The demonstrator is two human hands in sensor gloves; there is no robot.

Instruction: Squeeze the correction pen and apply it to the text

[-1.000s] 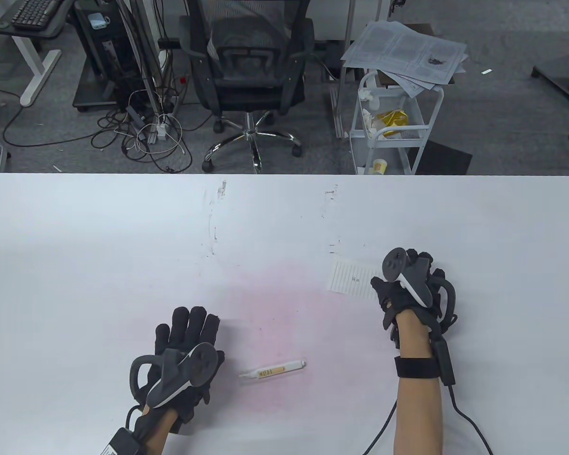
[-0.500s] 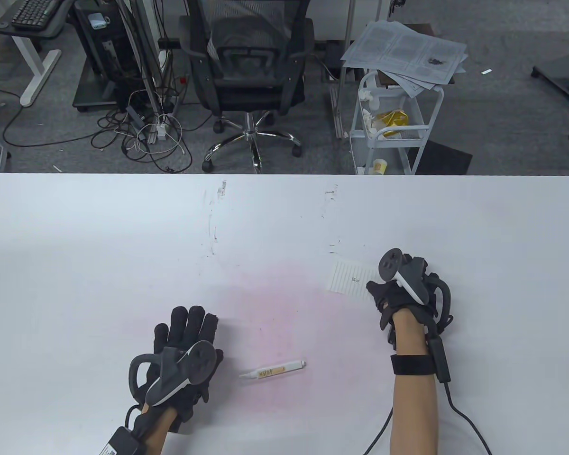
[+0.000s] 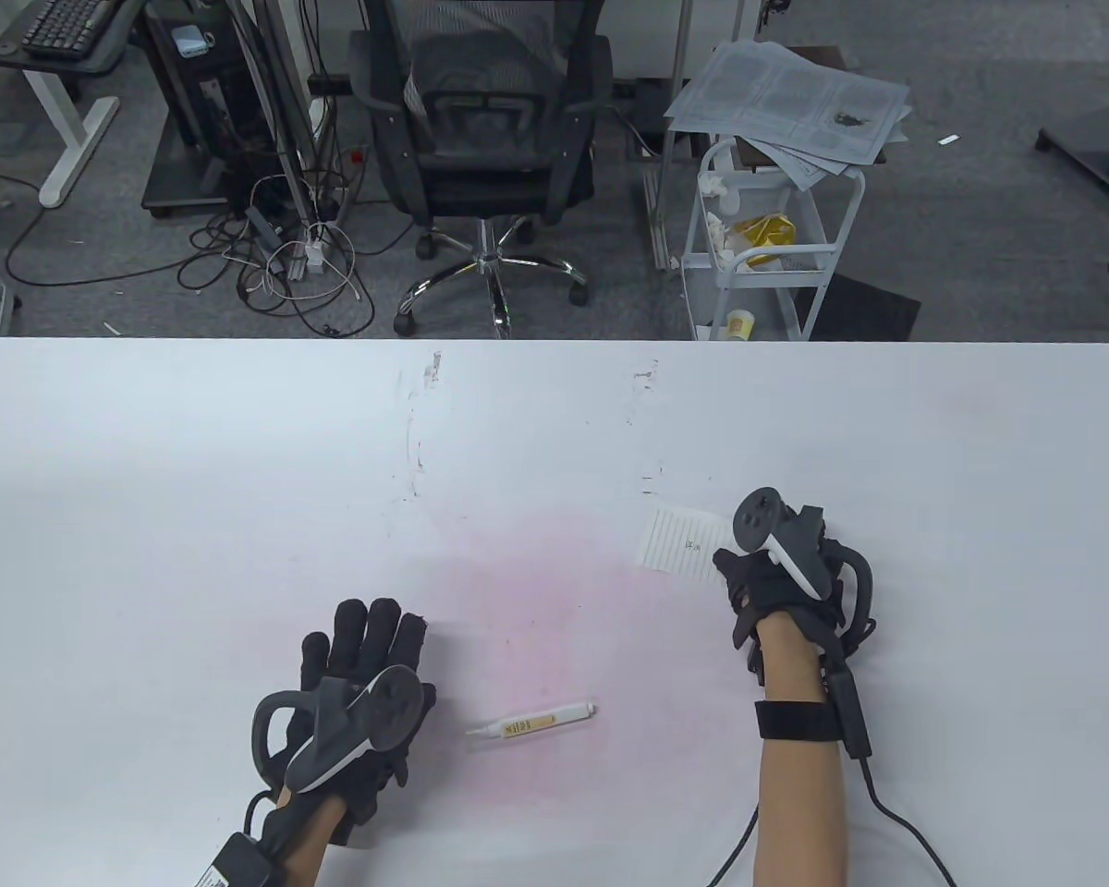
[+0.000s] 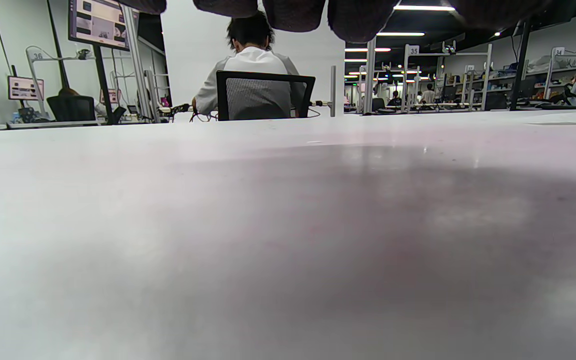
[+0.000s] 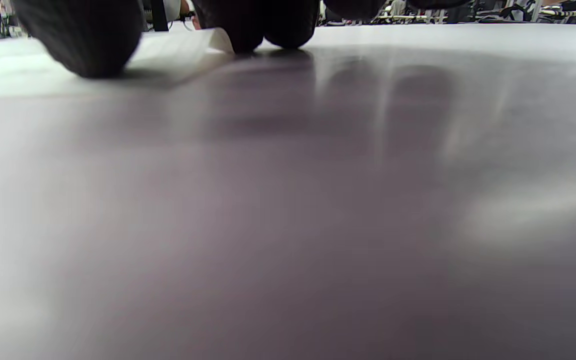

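A white correction pen with a tan label lies on the white table, between my hands and untouched. A small lined paper with a short written mark lies to the right of the middle. My right hand rests on the paper's right part. In the right wrist view its fingertips press down on the paper and the table. My left hand lies flat on the table left of the pen, fingers spread and empty. Its fingertips show at the top of the left wrist view.
An office chair and a white cart with papers stand beyond the table's far edge. The tabletop has scuff marks and a faint pink stain around the pen.
My right hand has shifted slightly left and toward me on the paper. The left hand and the pen have not moved.
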